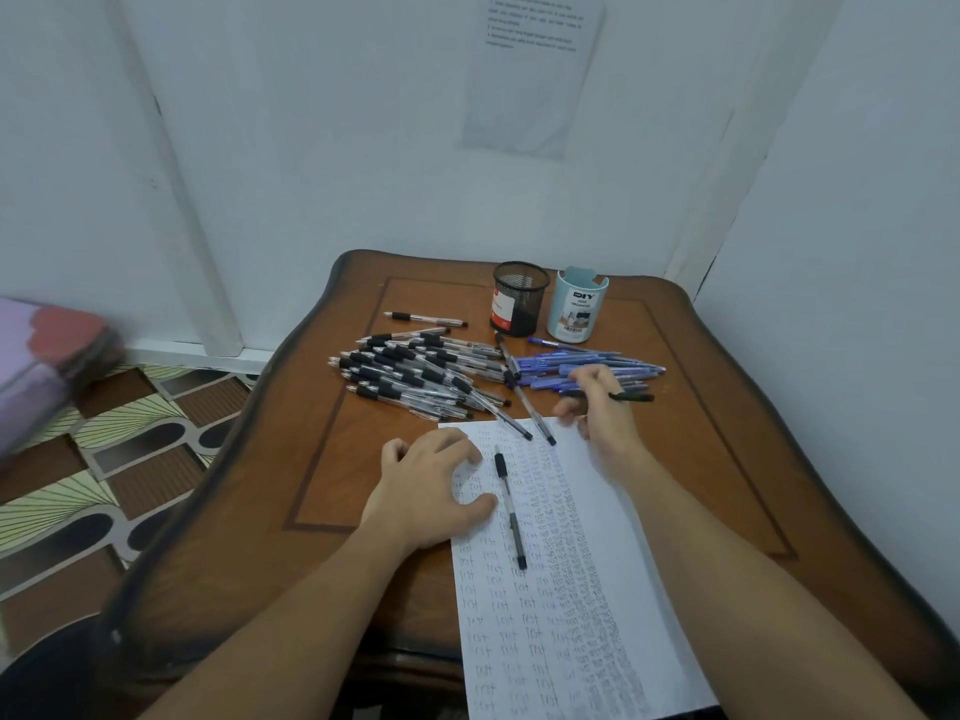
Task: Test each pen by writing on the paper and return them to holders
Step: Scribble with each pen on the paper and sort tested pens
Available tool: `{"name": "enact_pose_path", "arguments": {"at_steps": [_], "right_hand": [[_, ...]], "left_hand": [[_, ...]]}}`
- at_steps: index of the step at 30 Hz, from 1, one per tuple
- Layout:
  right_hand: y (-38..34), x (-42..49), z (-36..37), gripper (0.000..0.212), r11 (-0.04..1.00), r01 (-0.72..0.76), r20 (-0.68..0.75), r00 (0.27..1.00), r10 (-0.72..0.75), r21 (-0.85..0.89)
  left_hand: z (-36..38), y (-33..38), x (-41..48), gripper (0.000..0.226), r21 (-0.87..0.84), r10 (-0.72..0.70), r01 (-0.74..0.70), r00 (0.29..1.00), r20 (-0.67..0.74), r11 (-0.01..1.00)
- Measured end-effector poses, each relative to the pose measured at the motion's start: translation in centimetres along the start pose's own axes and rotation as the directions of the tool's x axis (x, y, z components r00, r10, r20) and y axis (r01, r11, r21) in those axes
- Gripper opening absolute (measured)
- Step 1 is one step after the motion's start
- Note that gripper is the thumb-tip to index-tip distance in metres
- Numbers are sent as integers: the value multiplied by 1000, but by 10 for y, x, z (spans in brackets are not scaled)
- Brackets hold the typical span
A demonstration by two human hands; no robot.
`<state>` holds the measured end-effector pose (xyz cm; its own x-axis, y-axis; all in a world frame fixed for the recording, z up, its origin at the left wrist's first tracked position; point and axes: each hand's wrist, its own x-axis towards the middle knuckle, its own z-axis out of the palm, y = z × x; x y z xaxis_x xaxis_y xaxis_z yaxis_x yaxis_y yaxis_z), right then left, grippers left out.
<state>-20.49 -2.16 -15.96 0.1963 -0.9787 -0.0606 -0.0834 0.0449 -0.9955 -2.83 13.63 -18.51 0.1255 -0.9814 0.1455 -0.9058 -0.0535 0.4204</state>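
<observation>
The paper [597, 563] lies on the counter [727, 459] in front of me. My left grip [431, 485] rests on its left edge, with a loose pen [510, 511] on the sheet just to the right of it. Behind the paper, a left heap of pens [415, 376] lies beside a right heap of pens [571, 366]. My right grip [602, 407] is at the near edge of the right heap, around a held pen [631, 397]. A left holder [519, 298] and a right holder [577, 306] stand side by side behind the heaps, and a lone pen [426, 319] lies to their left.

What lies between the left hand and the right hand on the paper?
Head view: one black-grip pen lies on the paper between the left hand and the right hand, which grips a dark pen.
</observation>
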Motion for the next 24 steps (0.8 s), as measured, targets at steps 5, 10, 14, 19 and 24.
{"name": "enact_pose_path", "arguments": {"at_steps": [5,10,14,19,24], "right_hand": [[12,10,1,30,990,5,0,1000,-5,-143],[21,14,3,28,968,112,-79,988,-133,-226],[28,21,-1,37,979,77,-126,987,-102,-191],[27,21,1,48,978,103,-179,974,-136,-180],[28,21,0,45,956,128,-132,977,-168,-265]], "left_hand": [[4,-3,2,43,6,-13,13,1000,-19,1000],[4,-3,4,68,47,-28,27,1000,10,999],[4,-3,4,74,43,-26,26,1000,0,999],[4,-1,3,78,45,-27,27,1000,-12,999],[3,-1,3,71,41,-39,39,999,0,998]]}}
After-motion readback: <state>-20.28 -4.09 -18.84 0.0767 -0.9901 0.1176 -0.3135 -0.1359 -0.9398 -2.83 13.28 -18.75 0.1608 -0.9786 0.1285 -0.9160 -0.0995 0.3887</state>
